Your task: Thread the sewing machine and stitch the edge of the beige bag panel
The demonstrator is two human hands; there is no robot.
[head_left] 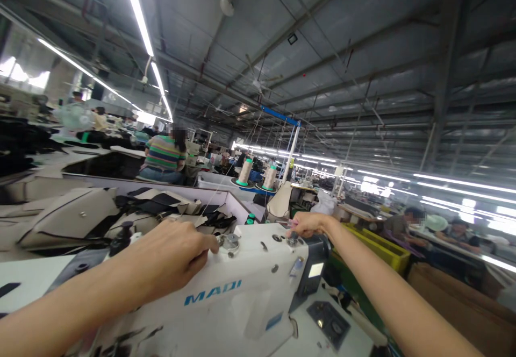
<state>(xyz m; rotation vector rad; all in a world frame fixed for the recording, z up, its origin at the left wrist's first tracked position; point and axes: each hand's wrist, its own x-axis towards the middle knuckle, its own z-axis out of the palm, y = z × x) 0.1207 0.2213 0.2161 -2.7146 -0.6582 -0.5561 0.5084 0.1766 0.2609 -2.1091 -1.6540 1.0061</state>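
Observation:
A white sewing machine (245, 276) marked MAQI stands in front of me. My left hand (173, 252) reaches over its head, fingers drawn together beside the round metal thread dial (231, 243). What those fingertips pinch, if anything, is too small to make out. A thin thread comes down from the cones and passes behind this hand. My right hand (310, 223) is closed at the top right end of the machine, above a second small dial (292, 241). From its fingers sticks a slim pinkish tool (289, 222), its kind unclear.
Two thread cones (244, 173) with green tops stand on a blue holder behind the machine. Beige and black cut pieces (80, 212) lie heaped at the left. A yellow crate (371, 247) is at the right. Co-workers sit farther off, one in a striped shirt (165, 151).

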